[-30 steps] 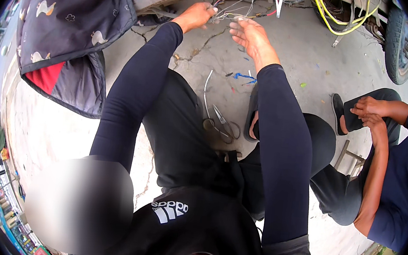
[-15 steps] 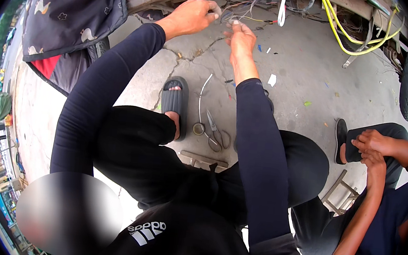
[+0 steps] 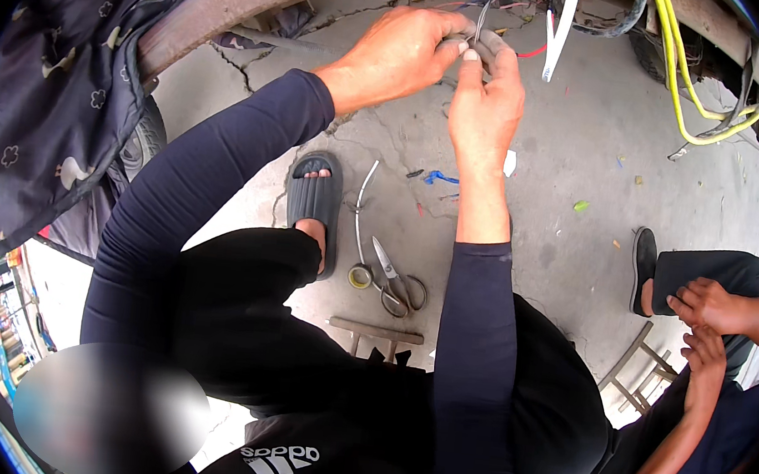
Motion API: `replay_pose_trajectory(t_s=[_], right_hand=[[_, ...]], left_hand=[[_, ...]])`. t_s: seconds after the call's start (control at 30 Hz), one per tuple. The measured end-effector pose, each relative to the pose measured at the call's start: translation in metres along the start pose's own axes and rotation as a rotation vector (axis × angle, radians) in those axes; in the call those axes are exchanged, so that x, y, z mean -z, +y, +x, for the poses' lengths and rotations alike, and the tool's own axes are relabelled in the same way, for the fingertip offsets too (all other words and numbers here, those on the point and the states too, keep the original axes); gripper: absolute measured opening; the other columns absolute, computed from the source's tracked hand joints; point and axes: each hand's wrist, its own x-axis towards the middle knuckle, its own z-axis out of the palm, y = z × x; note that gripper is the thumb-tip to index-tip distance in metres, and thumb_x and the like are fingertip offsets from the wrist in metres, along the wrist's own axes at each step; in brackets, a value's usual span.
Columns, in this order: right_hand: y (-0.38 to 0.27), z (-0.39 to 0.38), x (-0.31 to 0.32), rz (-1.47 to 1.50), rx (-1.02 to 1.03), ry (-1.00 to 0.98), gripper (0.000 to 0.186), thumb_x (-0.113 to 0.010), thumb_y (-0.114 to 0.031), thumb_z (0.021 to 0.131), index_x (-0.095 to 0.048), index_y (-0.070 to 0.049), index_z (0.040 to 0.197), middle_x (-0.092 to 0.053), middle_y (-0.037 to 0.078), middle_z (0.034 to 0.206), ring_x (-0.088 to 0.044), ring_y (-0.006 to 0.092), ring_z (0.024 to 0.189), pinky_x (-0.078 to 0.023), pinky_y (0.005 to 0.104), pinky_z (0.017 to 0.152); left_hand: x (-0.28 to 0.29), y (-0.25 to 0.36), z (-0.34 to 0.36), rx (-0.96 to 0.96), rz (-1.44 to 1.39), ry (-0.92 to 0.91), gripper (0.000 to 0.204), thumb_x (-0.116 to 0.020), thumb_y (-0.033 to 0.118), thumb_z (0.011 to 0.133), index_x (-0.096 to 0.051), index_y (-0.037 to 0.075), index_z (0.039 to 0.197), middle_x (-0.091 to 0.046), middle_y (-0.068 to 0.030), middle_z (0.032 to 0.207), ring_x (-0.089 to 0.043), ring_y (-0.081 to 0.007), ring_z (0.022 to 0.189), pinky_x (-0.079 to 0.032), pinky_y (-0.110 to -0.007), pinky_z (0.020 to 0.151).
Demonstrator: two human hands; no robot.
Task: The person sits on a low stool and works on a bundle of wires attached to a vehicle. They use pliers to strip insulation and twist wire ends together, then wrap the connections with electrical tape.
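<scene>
Cracked concrete (image 3: 580, 147), thin wires (image 3: 483, 17), apparently greyish, pinched between both hands (image 3: 488, 101)

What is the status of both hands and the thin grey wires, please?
Left hand, right hand: both pinching thin grey wires. Pinched part hidden from view. Flat white strip hanging to the right, apparently not blocking.

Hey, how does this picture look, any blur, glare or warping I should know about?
Head view: fisheye warping, the rusty beam looks bowed near the rim; head view: a round blurred patch covers the lower left; head view: pavement at left washes out white; head view: left hand, right hand and scissors look fairly sharp, the thin wires harder to trace.
</scene>
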Motion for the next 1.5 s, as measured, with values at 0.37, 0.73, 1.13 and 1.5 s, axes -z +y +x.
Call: replay_pose_trajectory(t_s=[0.37, 0.73, 1.13, 1.5], right_hand=[[0.029, -0.001, -0.029, 0.379, -0.462, -0.038, 0.023, -0.059, -0.02, 0.097, -0.066, 0.002, 0.102, -0.06, 0.002, 0.075, -0.054, 0.0086, 0.069, -0.048, 0.0249, 0.067], [0.038, 0.001, -0.017, 0.77, -0.711, -0.065, 0.019, -0.058, -0.021, 0.098, -0.063, -0.002, 0.099, -0.064, 0.005, 0.078, -0.067, 0.0206, 0.08, -0.052, 0.0302, 0.07], [0.022, -0.005, -0.026, 0.741, -0.708, -0.099, 0.019, -0.058, -0.021, 0.098, -0.064, -0.005, 0.105, -0.069, 0.008, 0.099, -0.064, 0.0155, 0.079, -0.049, 0.0276, 0.067], [0.014, -0.019, -0.044, 0.527, -0.665, -0.087, 0.016, -0.065, -0.014, 0.093, -0.065, -0.005, 0.106, -0.072, 0.007, 0.093, -0.061, 0.0103, 0.079, -0.047, 0.0245, 0.065]], left_hand=[[0.002, -0.057, 0.02, 0.127, 0.025, -0.01, 0.031, -0.058, 0.017, 0.091, -0.061, 0.0, 0.117, -0.061, -0.0168, 0.12, -0.06, -0.0314, 0.108, -0.05, -0.04, 0.087], [0.035, -0.097, 0.02, 0.5, -0.808, 0.039, 0.026, -0.059, 0.023, 0.097, -0.065, 0.003, 0.113, -0.064, -0.0017, 0.105, -0.057, -0.014, 0.095, -0.046, -0.028, 0.083], [0.044, -0.102, -0.006, 0.273, -0.948, -0.154, 0.037, -0.04, 0.009, 0.095, -0.057, -0.002, 0.127, -0.058, -0.0129, 0.131, -0.055, -0.0273, 0.122, -0.048, -0.042, 0.098], [0.057, -0.095, -0.027, 0.278, -0.86, -0.252, 0.041, -0.042, 0.009, 0.095, -0.053, -0.003, 0.132, -0.058, -0.0168, 0.131, -0.055, -0.0269, 0.124, -0.044, -0.038, 0.107]])
